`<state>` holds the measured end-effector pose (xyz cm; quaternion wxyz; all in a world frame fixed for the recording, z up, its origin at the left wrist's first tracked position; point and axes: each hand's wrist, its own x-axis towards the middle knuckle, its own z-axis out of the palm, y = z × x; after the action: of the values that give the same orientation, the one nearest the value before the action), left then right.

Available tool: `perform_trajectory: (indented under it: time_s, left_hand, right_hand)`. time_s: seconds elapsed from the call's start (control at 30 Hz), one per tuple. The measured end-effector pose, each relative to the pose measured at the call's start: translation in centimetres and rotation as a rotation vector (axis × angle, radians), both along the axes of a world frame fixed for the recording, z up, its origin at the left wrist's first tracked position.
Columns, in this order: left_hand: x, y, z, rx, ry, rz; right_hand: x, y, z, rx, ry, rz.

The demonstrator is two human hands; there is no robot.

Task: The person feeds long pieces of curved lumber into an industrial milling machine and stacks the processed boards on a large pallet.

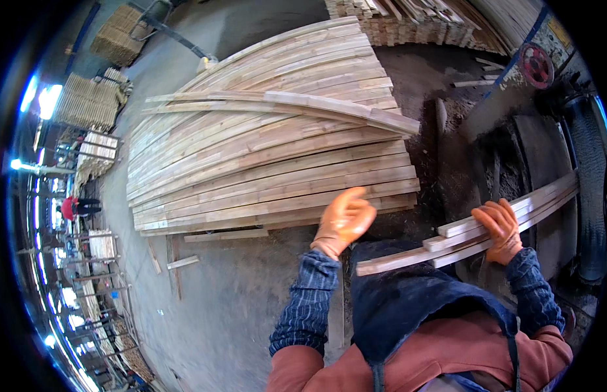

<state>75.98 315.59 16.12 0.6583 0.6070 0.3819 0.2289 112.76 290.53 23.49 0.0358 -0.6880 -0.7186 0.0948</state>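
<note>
The work looks partway along, though how much is done is hard to judge: at the centre, a wide stack of pale boards (271,153) is laid side by side in fairly even rows, while a few loose strips (346,110) lie slantwise across its top, not in line with the rest. Whether this stack is finished or waiting cannot be told. Beside its near right corner, the gloved left hand (346,221) holds no strip; its fingers look loosely bent, but blur hides whether they meet the palm. Further right, the gloved right hand (499,230) is clamped around several wooden strips (408,259), which lie before the dark apron (398,294) with staggered ends and reach toward a ridged roller (588,196); whether they touch it is unclear. These strips, still in hand, seem to be what is left to deal with. As for the room, at far left a person in red (69,208) stands among racks and lumber piles (88,103). The grey concrete floor (231,294) bears short offcuts (183,262) near the stack. Beyond it, more timber (414,31) is piled, and to the right stands worn machinery with a red handwheel (536,66).
</note>
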Motion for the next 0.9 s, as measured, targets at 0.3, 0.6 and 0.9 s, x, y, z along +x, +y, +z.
perform_trajectory:
  time_s: [0.3, 0.6, 0.9]
  left_hand:
    - [-13.1, -0.5, -17.2, -0.941, 0.156, 0.660]
    - [-18.2, 1.0, -28.4, -0.925, 0.429, 0.743]
    - [-21.5, 13.4, -40.5, -0.998, 0.055, 0.864]
  right_hand:
    - [6.2, -7.9, -9.4, 0.522, -0.261, -0.830]
    - [-0.6, -3.7, -35.7, -0.006, 0.498, -1.543]
    - [1.2, 18.2, -48.6, -0.221, 0.617, -1.204]
